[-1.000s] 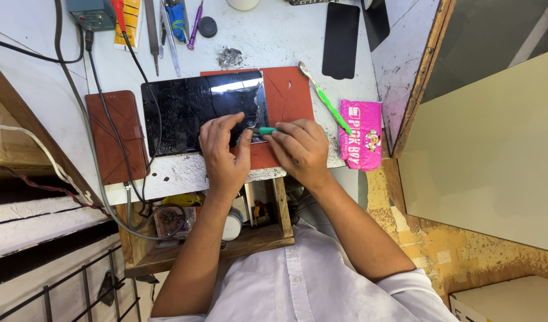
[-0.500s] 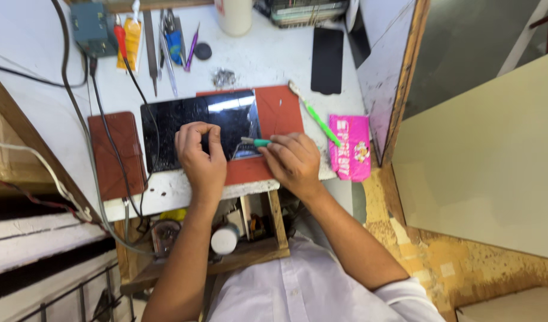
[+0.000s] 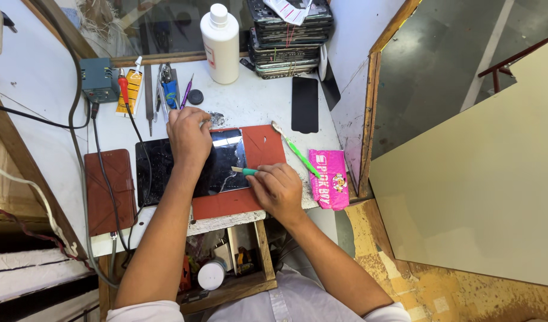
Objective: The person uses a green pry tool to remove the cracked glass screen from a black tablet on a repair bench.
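The fingers of the right hand (image 3: 278,189) are grasping a small green-handled tool (image 3: 244,171), its tip touching the cracked tablet (image 3: 226,161) near the middle of the frame. The left hand (image 3: 188,138) is pressing flat on the tablet's upper part, fingers curled at its top edge, gripping nothing. The tablet is lying on a red mat (image 3: 262,149) on the white table (image 3: 256,101), with a brown case (image 3: 108,188) at its left.
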